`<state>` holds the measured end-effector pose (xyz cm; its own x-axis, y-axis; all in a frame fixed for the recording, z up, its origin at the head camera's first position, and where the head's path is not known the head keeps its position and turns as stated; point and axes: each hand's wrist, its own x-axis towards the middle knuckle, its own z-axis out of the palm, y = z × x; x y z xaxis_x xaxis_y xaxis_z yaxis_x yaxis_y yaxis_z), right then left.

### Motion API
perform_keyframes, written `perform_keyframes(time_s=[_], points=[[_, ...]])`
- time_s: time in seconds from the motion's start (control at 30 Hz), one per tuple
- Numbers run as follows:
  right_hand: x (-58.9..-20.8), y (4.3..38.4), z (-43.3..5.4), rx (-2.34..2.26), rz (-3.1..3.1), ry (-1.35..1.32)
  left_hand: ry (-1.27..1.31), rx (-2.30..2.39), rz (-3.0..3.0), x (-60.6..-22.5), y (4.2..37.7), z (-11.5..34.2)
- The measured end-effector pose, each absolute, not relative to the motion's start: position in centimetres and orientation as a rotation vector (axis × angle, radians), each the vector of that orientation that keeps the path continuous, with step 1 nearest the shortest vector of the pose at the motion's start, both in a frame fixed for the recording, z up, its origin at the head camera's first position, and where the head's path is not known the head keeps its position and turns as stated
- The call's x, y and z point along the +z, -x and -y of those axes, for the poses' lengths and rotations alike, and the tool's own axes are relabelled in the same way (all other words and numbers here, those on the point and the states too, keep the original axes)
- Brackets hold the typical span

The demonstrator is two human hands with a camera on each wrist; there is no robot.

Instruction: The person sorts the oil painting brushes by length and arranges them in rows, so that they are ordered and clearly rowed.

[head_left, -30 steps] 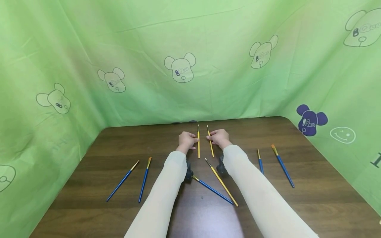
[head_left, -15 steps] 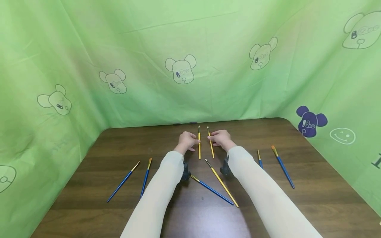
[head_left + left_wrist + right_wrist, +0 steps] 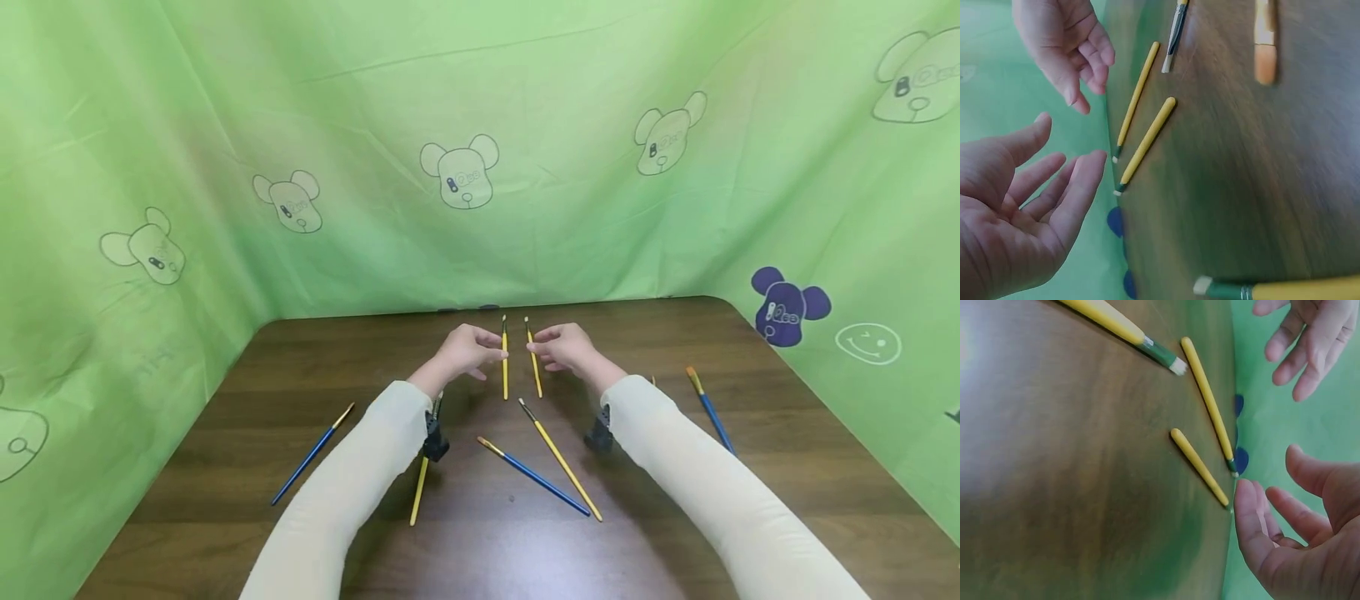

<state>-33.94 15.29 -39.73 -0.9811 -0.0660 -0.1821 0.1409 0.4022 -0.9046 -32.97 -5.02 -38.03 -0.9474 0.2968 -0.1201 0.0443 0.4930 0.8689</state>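
Observation:
Two thin yellow-handled paintbrushes lie side by side near the far edge of the table, bristles away from me: a left one (image 3: 506,375) and a right one (image 3: 536,373). My left hand (image 3: 467,350) hovers by the left paintbrush, and my right hand (image 3: 566,347) by the right one. Both wrist views show relaxed, spread fingers with nothing in them: the left hand's fingers (image 3: 1079,190) and the right hand's fingers (image 3: 1250,519). Closer to me, another yellow paintbrush (image 3: 561,461) and a blue one (image 3: 542,482) lie slanted, their handle ends nearly meeting.
A yellow paintbrush (image 3: 420,492) lies partly under the left wrist camera (image 3: 435,439). Blue paintbrushes lie at the left (image 3: 311,454) and right (image 3: 711,412). My right sleeve hides most of another paintbrush. A green printed cloth (image 3: 360,250) hangs behind the wooden table (image 3: 360,350).
My fingers have spread away from the two far paintbrushes, which stay put. Both forearms have swung outward, uncovering a yellow paintbrush at left and covering a blue one there.

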Motion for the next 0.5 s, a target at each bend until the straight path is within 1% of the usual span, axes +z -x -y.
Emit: perform_keyframes(time_s=[0.2, 0.5], points=[[-39.9, 31.9, -15.8, -1.573, -2.489, 0.064, -0.388, 1.389, -2.47, -37.4, 31.0, 7.2], [-40.8, 28.4, -16.9, -1.529, -2.522, 0.18, -0.461, 1.445, -2.583, -39.3, 27.3, 10.6]])
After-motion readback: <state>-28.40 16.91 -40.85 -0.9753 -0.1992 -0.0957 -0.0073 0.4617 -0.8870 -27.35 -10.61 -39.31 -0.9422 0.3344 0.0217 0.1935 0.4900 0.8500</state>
